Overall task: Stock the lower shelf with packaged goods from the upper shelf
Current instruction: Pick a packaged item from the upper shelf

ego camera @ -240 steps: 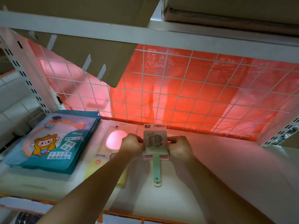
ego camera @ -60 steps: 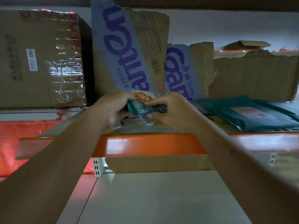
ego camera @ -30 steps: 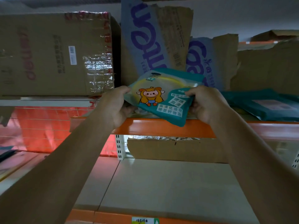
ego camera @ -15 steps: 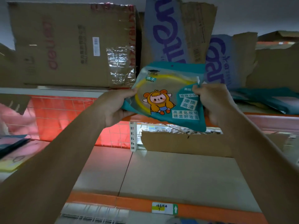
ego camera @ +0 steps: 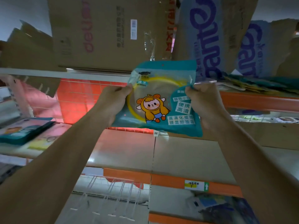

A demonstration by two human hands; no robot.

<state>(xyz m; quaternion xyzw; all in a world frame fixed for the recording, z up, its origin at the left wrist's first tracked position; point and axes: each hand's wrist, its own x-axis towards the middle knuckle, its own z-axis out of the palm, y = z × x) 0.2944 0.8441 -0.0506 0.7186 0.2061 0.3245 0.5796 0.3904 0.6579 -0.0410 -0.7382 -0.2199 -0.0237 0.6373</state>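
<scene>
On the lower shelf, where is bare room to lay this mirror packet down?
Bare shelf board runs from the yellow pack rightward past the seam, between the orange front edge and the cardboard sheet behind. The far left is crowded by the teal packet stack; the upper shelf on the right is piled too.

Lower shelf (ego camera: pixel 186 156) centre open; teal packet stack (ego camera: pixel 24 131) blocks left.

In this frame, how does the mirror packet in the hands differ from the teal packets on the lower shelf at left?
The mirror packet is held in the air, facing the camera; the teal packets lie flat on the lower shelf. The left hand and right hand grip the mirror packet's side edges; nothing touches the teal packets. Both have teal wrapping.
</scene>
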